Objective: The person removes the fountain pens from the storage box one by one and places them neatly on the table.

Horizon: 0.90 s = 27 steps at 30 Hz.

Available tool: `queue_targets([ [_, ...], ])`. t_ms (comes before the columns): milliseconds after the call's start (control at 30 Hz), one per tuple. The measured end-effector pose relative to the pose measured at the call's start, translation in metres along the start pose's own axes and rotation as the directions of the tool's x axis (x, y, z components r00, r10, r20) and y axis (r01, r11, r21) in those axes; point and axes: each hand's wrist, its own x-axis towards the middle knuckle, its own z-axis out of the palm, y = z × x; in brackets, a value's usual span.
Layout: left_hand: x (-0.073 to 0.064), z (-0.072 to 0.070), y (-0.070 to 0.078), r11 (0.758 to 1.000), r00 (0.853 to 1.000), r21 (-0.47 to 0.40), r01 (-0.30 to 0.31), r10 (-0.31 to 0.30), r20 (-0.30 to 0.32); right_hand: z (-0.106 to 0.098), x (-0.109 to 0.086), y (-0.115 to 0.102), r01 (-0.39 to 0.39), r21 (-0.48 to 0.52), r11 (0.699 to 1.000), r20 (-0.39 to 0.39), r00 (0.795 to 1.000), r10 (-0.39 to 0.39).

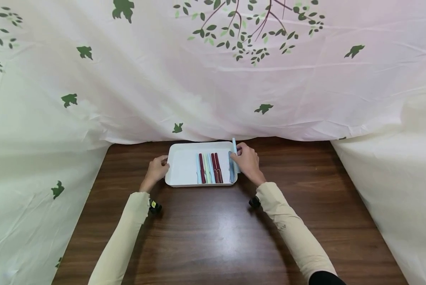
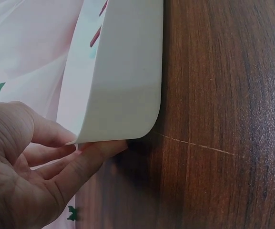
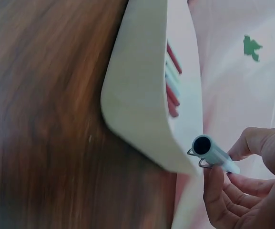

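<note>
Counter (image 1: pixel 206 233): dark brown, streaked wood grain, glossy; pale glare patch toward the near middle. Thin light line (image 2: pixel 194 144) on its surface in the left wrist view. Back cloth (image 1: pixel 156 83): whitish-pink, creased, lower hem along the counter's far edge. Left cloth (image 1: pixel 24 186) and right cloth (image 1: pixel 394 178) flank it, paler. Print: leafy branches (image 1: pixel 266 18) top centre, scattered dark green bird-like shapes (image 1: pixel 84 52).

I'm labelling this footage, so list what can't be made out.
Held tube, middle: head view, partly covered by the right hand.
Tray, floor: left wrist view, mostly behind near wall.
Tray's left end: right wrist view, cut by top edge.
Red tubes, detail: head view, too small.
</note>
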Motion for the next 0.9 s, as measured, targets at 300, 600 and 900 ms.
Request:
queue_targets([
  [300, 0.000, 0.001, -0.002, 1.000, 1.000, 0.002, 0.002, -0.002, -0.003, -0.012, 0.007, 0.030, -0.032, -0.088, 0.996, 0.013, 0.999, 0.033],
  [600, 0.002, 0.006, 0.000, 1.000, 1.000, 0.022, -0.010, 0.010, -0.006, -0.015, 0.011, 0.049, -0.054, -0.165, 0.985, 0.058, 0.996, 0.064],
  [900, 0.002, 0.004, 0.002, 0.999, 1.000, 0.036, -0.007, 0.008, -0.030, -0.011, 0.016, 0.053, -0.039, -0.180, 0.983, 0.073, 0.996, 0.053],
])
